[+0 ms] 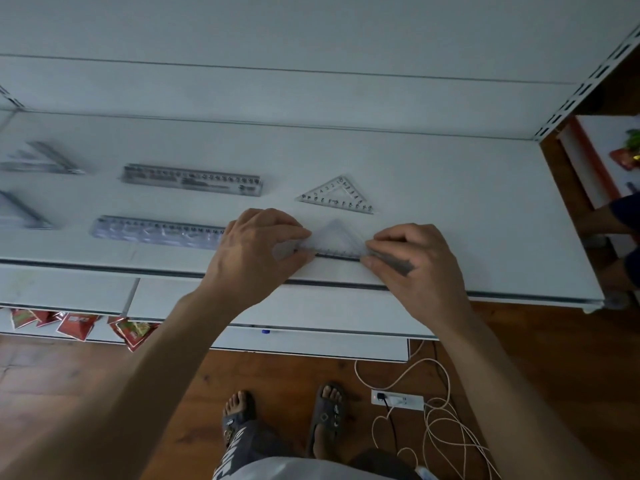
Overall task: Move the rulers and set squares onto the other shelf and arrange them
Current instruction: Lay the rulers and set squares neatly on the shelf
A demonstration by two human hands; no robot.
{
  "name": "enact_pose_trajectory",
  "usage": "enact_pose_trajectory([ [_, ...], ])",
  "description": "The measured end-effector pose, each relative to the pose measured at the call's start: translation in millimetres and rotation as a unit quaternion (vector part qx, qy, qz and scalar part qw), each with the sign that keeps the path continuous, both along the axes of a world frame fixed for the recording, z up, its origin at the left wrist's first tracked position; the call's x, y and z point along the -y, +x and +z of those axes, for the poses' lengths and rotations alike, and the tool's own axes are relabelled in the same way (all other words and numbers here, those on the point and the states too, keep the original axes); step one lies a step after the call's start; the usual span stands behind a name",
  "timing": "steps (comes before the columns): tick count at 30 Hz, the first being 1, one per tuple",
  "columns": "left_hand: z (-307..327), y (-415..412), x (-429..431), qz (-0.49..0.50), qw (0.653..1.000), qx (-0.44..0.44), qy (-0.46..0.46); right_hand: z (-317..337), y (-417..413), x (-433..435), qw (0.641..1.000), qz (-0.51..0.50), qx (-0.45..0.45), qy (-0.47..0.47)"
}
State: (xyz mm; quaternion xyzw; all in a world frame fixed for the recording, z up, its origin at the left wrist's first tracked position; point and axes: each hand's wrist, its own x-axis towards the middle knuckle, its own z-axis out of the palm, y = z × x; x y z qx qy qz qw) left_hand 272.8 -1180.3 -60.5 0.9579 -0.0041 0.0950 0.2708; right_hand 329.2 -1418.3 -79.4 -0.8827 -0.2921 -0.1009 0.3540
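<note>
Set square (336, 237), clear plastic and blurred here, is held at both ends of its long edge. The left hand (263, 244) pinches the left corner between thumb and fingertips and the right hand (415, 258) pinches the right corner the same way, so each grip is closed on this one piece and holds nothing else. The long edge faces the person and runs along the front lip of the white shelf (467, 202), apex pointing to the back; whether it lies flat on the shelf or hangs just above it, I cannot tell. Just behind it, and apart from it, lies a second set square (337, 197) with its apex likewise away. To the left, two rulers make two rows: the near ruler (159, 230), whose right end disappears behind the left hand, and the far ruler (192, 180). Further left are more clear pieces, too blurred to name. The step in hand looks like setting this piece into the front row. To do it well, keep the long edge parallel to the shelf's lip and in line with the near ruler, and match the spacing behind. Press it flat, then lift both grips straight up together so the smooth plastic does not skid.
</note>
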Motion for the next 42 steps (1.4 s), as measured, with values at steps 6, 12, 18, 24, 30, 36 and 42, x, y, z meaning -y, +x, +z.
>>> enact_pose_trajectory([
  [6, 2.6, 0.2, -1.9, -0.011, 1.000, -0.013, 0.005, 1.3, -0.9, 1.8, 1.000, 0.016, -0.005, -0.010],
  [12, 2.4, 0.2, -1.2, -0.014, 1.000, -0.006, 0.007, 1.3, -0.6, 1.9, 1.000, 0.015, -0.014, -0.019],
  [18, 0.9, -0.1, -1.8, -0.021, 1.000, 0.002, 0.006, 1.3, -1.1, 1.8, 1.000, 0.008, -0.010, -0.017],
  [24, 1.1, -0.8, -1.8, -0.017, 1.000, -0.004, 0.011, 0.6, -0.7, 1.6, 1.000, 0.010, -0.014, -0.010],
  [30, 3.1, -0.6, -1.6, -0.013, 1.000, -0.012, 0.013, 0.1, -0.9, 1.3, 1.000, 0.007, -0.003, -0.013],
  [36, 3.1, -2.9, -0.7, -0.010, 1.000, -0.016, 0.014, 1.6, -2.2, 1.2, 1.000, 0.009, 0.000, -0.023],
  [42, 2.9, -4.4, -2.1, -0.013, 0.999, -0.016, 0.026, 4.4, -4.3, 1.0, 1.000, 0.002, -0.016, -0.020],
])
